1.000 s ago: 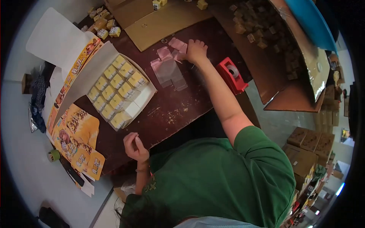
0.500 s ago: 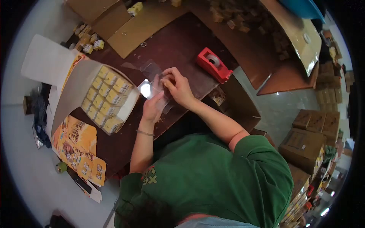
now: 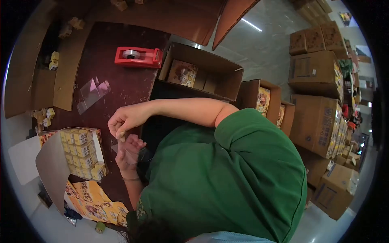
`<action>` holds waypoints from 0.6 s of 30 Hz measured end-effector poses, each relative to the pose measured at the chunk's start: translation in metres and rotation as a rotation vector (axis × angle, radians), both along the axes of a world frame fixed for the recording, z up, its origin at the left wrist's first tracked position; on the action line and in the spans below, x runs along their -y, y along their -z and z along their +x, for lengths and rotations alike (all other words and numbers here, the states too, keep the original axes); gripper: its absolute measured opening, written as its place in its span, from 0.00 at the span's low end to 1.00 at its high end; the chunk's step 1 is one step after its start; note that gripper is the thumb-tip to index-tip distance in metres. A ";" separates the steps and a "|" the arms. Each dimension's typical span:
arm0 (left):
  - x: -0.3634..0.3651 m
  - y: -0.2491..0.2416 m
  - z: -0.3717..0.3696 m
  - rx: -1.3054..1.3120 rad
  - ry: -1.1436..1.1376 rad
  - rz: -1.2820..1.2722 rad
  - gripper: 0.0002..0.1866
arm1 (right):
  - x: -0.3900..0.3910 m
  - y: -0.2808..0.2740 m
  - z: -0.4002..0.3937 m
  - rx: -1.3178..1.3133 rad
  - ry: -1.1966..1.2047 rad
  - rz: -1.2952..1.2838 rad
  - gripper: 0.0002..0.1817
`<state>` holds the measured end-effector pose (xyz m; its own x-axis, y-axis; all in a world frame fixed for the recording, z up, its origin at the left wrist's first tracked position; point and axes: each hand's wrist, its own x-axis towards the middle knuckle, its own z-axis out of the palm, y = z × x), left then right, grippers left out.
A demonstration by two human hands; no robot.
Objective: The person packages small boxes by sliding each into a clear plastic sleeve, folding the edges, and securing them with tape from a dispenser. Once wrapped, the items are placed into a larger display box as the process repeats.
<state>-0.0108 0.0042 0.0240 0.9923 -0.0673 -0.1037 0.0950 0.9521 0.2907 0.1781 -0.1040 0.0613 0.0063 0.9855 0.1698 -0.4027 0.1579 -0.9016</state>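
Note:
My left hand [image 3: 127,154], with a band on its wrist, is turned partly palm up and holds a clear plastic piece [image 3: 130,157] between thumb and fingers. Just above it my right hand [image 3: 126,120] is closed in a pinch, its fingertips on something small and pale that I cannot make out. More clear plastic pieces [image 3: 93,94] lie on the dark red table [image 3: 121,91]. To the left of my hands, an open carton [image 3: 52,156] holds rows of small yellow boxes [image 3: 79,150].
A red tape dispenser [image 3: 139,57] stands near the table's upper edge. Beyond that edge is an open cardboard box [image 3: 221,79] with a printed package inside. Printed orange cardboard [image 3: 97,204] lies at the lower left. Stacked cartons [image 3: 314,73] stand on the right.
The view has turned, so the dispenser and boxes appear farther left. My hands have come away from the plastic pieces on the table, toward my body. My left hand still holds clear plastic.

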 end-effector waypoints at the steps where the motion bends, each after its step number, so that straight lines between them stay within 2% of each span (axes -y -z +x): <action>1: 0.023 0.013 0.004 0.127 -0.146 -0.288 0.42 | 0.003 -0.002 -0.007 0.250 0.275 0.014 0.07; 2: 0.000 0.000 -0.006 -0.043 -0.141 0.147 0.41 | 0.005 -0.005 -0.016 0.502 0.550 0.024 0.08; 3: 0.000 0.002 -0.010 -0.076 -0.208 0.084 0.38 | 0.005 -0.001 -0.021 0.762 0.855 0.231 0.08; 5: 0.000 0.005 -0.018 -0.129 -0.348 -0.036 0.33 | 0.015 -0.003 -0.048 0.900 0.793 0.214 0.08; 6: -0.001 0.007 -0.021 -0.151 -0.339 0.305 0.31 | 0.016 0.000 -0.061 0.729 0.793 0.184 0.09; 7: -0.001 0.008 -0.023 -0.189 -0.327 0.644 0.29 | 0.020 0.001 -0.060 0.714 0.742 0.159 0.09; 8: 0.001 0.010 -0.024 -0.210 -0.321 0.765 0.29 | 0.024 0.000 -0.056 0.698 0.691 0.136 0.09; 9: 0.004 0.008 -0.022 -0.220 -0.281 0.704 0.29 | 0.028 0.000 -0.053 0.682 0.642 0.115 0.09; 10: 0.008 0.006 -0.020 -0.235 -0.231 0.598 0.29 | 0.033 0.002 -0.054 0.775 0.665 0.057 0.09; 12: 0.010 -0.001 -0.020 -0.261 -0.144 0.432 0.28 | 0.039 0.010 -0.061 0.775 0.702 0.067 0.09; 18: 0.013 -0.011 -0.020 -0.325 0.004 0.335 0.27 | 0.063 0.025 -0.065 0.625 0.618 0.091 0.09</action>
